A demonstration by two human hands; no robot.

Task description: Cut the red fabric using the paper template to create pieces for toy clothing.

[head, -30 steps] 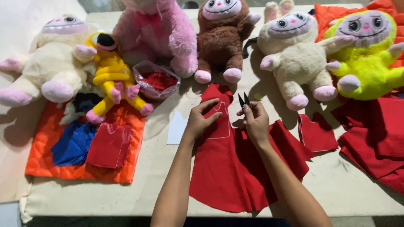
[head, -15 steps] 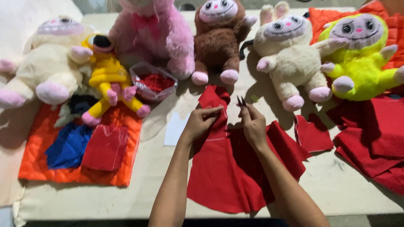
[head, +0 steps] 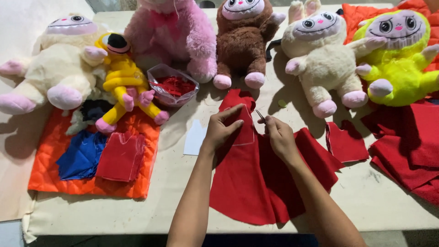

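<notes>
The left hand (head: 222, 130) is lying flat on a large piece of red fabric (head: 249, 183) spread near the middle of the table (head: 183, 201), its fingers stretched out and pressing down a pale-outlined pattern piece (head: 244, 130) that sits on the cloth's far end. The right hand (head: 280, 137) is resting just to the right of it, fingers curled around small scissors (head: 259, 114) whose thin blades are poking out toward the far side; whether the blades are biting into the cloth is hard to tell at this size.

The fabric looks like felt or fleece: light, soft and limp, folding over itself on the right, so it is likely to bunch or slide on the smooth table unless it is pinned flat with a palm close to the cutting line. The best hold seems to be right beside the pattern edge, not at the loose near hem.

Along the far edge a row of plush toys is sitting, with the brown plush toy (head: 242, 41) just beyond the hands. A clear bag of red scraps (head: 173, 86) is lying to the far left of the hands, a white paper piece (head: 195, 137) just left of the cloth, and a small cut red piece (head: 346, 142) to the right.
</notes>
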